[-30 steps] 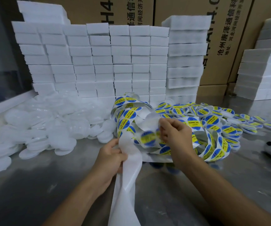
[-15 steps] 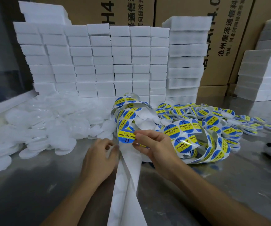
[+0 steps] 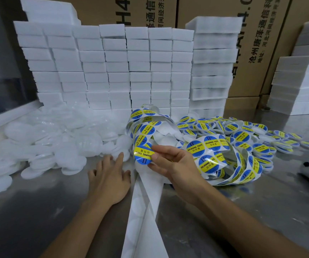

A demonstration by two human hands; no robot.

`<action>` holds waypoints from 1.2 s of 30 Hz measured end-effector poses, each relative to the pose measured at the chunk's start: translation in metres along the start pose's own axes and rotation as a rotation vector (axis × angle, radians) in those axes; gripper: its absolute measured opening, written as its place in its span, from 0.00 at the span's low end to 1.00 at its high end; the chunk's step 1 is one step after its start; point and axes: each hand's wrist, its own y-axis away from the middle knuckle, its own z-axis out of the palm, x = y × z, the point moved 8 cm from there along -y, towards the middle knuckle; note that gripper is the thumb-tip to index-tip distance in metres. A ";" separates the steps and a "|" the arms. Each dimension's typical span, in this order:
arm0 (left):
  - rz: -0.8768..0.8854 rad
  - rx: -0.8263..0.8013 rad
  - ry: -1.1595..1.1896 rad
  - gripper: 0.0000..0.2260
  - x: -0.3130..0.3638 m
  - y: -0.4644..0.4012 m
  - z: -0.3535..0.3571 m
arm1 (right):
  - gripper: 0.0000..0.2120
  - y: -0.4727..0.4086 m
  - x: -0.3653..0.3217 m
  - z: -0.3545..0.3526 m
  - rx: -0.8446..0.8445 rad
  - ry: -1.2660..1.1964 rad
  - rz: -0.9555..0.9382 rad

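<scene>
Left hand has released the backing strip and reaches flat, empty, toward the white lids just ahead; right hand pinches the peeled sticker, just right of those lids.

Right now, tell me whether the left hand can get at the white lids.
Probably yes: the left hand is open, fingers straight, its fingertips at the edge of the white lids, with nothing between.
</scene>
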 end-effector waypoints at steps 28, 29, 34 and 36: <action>0.064 0.074 0.023 0.25 0.009 -0.004 -0.008 | 0.04 -0.001 0.002 0.000 -0.084 -0.044 0.050; 0.053 0.058 0.029 0.25 0.008 -0.005 -0.007 | 0.05 -0.001 0.002 0.001 -0.091 -0.043 0.049; -0.043 -0.091 -0.061 0.23 0.001 -0.010 0.007 | 0.08 0.000 0.001 0.003 -0.106 -0.040 0.049; -0.054 -0.132 -0.085 0.23 0.001 -0.010 0.010 | 0.07 -0.001 0.002 0.002 -0.105 -0.035 0.055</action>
